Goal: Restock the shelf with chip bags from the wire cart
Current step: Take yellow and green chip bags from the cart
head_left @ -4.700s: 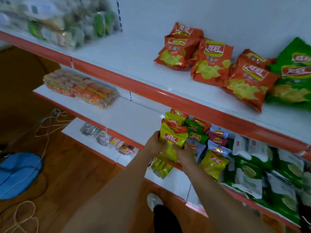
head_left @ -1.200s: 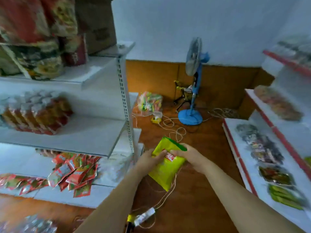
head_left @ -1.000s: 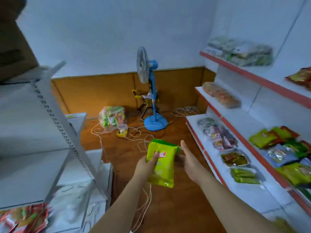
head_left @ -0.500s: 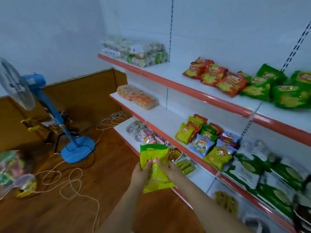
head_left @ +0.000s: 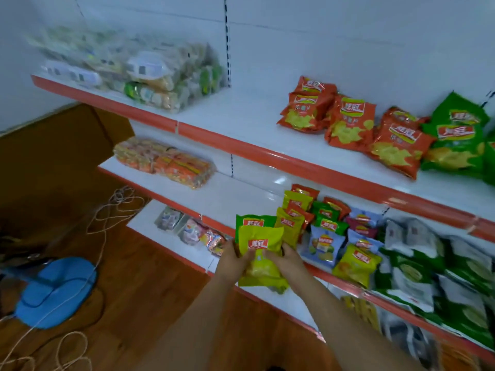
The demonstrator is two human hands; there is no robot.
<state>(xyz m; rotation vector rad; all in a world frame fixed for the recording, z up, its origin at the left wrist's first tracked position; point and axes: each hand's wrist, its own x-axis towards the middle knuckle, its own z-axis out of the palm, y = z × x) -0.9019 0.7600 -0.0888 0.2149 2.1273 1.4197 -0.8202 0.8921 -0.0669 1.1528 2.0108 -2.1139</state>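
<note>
Both hands hold a yellow-green chip bag (head_left: 261,254) upright in front of the middle shelf (head_left: 241,195); a second green-topped bag (head_left: 250,222) shows right behind it. My left hand (head_left: 232,259) grips its left edge and my right hand (head_left: 285,259) its right edge. Just to the right on that shelf stand small chip bags (head_left: 318,223) in yellow, red, green and blue. The wire cart is out of view.
Orange chip bags (head_left: 348,124) and green ones (head_left: 455,140) lie on the upper shelf. Clear-wrapped snack packs (head_left: 163,164) sit left on the middle shelf, green-white bags (head_left: 428,263) at right. A blue fan base (head_left: 53,290) and loose cord lie on the wooden floor.
I have turned from the aisle to face the shelf and come closer. The yellow-green bag has moved up to the front of the middle shelf, still held in both hands.
</note>
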